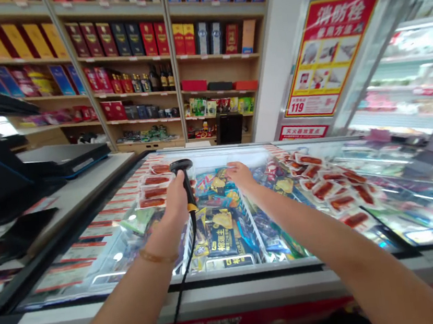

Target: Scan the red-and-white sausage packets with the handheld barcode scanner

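Gripping the scanner [181, 164] over the freezer [254, 277] with the left hand [176, 194], fingers wrapped round it, the work seems partway along — packets [223, 230] lie in baskets [250, 222], none clearly lifted out — and whether the right hand [243, 175] holds one I cannot tell.

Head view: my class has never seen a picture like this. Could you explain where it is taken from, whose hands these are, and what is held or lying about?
There is no machine arm here. One camera, worn on a person's head, looks forward and down, so we see their own bare arms. The left hand grips a black scanner with a cord. The right hand reaches over the freezer; whether it touches anything is unclear. Inside are wire baskets of packets. Red packs lie to both sides, seemingly on glass.
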Demonstrator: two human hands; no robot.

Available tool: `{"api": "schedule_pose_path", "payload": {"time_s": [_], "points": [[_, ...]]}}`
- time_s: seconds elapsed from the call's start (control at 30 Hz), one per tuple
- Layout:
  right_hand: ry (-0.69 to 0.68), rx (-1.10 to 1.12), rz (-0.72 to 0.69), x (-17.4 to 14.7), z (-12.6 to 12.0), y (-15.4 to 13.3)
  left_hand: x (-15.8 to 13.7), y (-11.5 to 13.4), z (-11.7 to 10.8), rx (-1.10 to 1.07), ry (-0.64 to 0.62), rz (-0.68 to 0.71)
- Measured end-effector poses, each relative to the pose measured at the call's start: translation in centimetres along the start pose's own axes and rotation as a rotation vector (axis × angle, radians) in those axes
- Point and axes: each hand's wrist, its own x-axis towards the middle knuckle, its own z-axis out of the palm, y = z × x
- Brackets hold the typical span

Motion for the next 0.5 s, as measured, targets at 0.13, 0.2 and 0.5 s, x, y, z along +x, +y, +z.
{"api": "schedule_pose_path", "payload": {"time_s": [0.13, 0.2, 0.5], "points": [[0.188, -0.455, -0.131, 1.8, -11.6, 0.3, -1.5, -2.8, 4.4, 0.013, -0.111, -0.056], [0.295, -0.639, -0.167, 2.8, -17.1, 0.0, -2.0, -4.4, 5.4, 0.042, -0.169, -0.054], [0.383, -1.17, 0.066, 7.7, -32.0, 0.9, -2.6, -8.2, 4.4, 0.168, -0.363, -0.036]]}}
